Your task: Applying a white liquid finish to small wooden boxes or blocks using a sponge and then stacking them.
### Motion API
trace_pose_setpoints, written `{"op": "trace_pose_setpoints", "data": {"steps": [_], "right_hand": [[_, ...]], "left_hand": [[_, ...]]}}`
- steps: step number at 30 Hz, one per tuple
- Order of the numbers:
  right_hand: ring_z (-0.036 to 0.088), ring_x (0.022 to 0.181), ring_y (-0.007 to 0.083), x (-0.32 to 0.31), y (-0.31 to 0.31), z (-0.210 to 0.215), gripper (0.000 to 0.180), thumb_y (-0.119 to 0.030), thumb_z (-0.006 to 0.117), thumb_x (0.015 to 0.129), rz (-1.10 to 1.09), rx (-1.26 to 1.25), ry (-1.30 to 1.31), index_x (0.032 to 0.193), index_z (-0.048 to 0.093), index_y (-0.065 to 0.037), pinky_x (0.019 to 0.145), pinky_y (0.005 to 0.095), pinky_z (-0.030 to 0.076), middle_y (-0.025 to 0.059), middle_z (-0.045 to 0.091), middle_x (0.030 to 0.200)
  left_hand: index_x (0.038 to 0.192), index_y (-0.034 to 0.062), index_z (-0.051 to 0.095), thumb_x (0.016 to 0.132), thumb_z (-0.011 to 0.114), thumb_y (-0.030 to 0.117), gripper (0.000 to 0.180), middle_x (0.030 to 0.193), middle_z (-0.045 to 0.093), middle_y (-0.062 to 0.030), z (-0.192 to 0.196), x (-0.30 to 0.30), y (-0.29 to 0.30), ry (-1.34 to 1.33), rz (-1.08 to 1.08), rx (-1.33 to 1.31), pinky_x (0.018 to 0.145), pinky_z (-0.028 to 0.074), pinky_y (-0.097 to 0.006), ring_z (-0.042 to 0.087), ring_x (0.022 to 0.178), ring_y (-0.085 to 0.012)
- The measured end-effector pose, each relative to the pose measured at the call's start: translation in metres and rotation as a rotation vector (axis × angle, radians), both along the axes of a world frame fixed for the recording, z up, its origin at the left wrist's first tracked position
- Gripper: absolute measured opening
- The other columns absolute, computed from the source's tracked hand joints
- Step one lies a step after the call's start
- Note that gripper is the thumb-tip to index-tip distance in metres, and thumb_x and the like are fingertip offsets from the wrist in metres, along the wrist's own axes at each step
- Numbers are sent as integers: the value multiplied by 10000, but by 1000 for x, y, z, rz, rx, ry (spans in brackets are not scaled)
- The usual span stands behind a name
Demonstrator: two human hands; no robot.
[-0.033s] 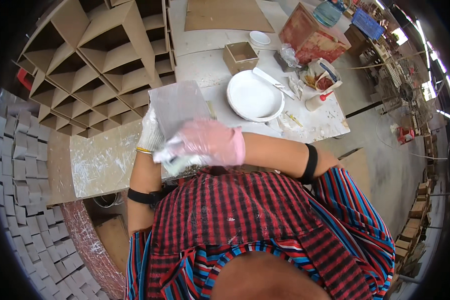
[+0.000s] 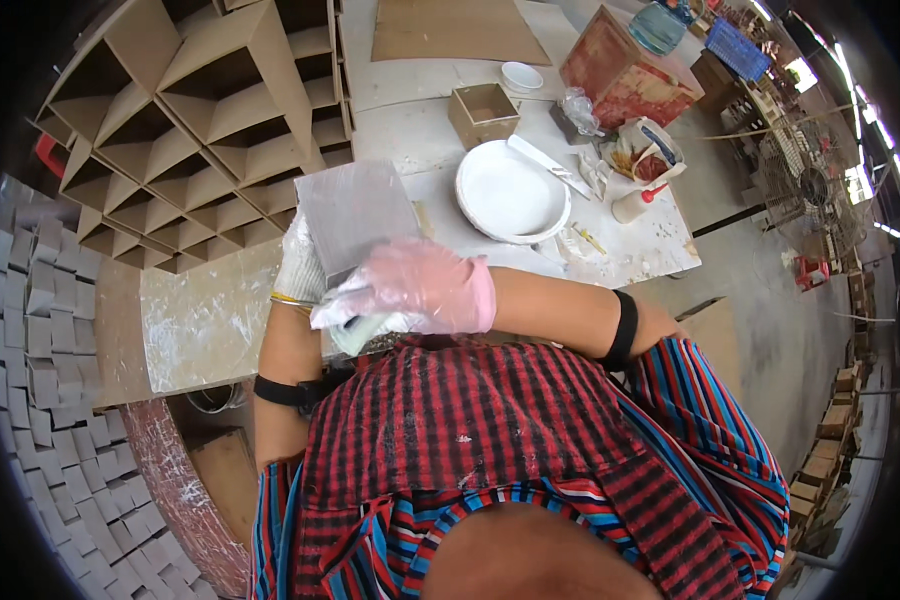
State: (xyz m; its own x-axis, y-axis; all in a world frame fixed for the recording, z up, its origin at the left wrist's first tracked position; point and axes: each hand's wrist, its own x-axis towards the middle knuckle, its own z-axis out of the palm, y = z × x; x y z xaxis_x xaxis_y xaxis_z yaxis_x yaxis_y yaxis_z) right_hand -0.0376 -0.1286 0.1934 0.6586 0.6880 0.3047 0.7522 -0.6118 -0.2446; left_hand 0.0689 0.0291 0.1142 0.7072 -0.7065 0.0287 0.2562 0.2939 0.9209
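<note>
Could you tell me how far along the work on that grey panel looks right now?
Done: grey squares lie in rows at the left. In hand: the left hand steadies the grey panel while the right hand presses a cloth at its near edge. Left: cardboard compartments behind stand unfilled.

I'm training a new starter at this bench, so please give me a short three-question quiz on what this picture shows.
1. True or false: the flat grey square panel lies apart from both hands.
2. Which hand wears the thin pink plastic glove? A. left hand B. right hand C. neither
3. Fill in: the round white plate rests on the pale, paint-smeared ____.

Key:
1. False: the left hand, in a white knitted glove, grips the panel's lower left edge, and the right hand is pressed at its lower edge.
2. B
3. Table. The small open brown cardboard box stands just behind the plate.
</note>
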Motion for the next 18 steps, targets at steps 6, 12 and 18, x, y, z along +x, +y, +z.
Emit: {"op": "trace_pose_setpoints", "data": {"steps": [6,12,18], "right_hand": [[553,957,230,60,-45,23,427,-106,570,817,-180,495,-67,1237,514,-162,850,362,432,75,575,1059],[581,890,251,35,-36,-14,399,-107,574,823,-20,478,-41,1219,527,-82,799,347,459,77,629,947],[575,975,225,-4,-38,-11,408,-116,560,827,103,816,348,1228,509,-55,854,333,434,97,609,1071]], "left_hand": [[1233,36,466,928,375,355,451,1181,533,-127,14,0,-18,384,207,-66,925,422,-387,530,1049,-281],[1240,39,463,920,355,430,517,1138,564,-131,48,-22,-14,338,214,-70,905,435,-404,539,1038,-287],[1251,37,445,915,371,407,505,1224,516,-145,1,12,-13,-284,164,13,935,420,-423,511,1095,-306]]}}
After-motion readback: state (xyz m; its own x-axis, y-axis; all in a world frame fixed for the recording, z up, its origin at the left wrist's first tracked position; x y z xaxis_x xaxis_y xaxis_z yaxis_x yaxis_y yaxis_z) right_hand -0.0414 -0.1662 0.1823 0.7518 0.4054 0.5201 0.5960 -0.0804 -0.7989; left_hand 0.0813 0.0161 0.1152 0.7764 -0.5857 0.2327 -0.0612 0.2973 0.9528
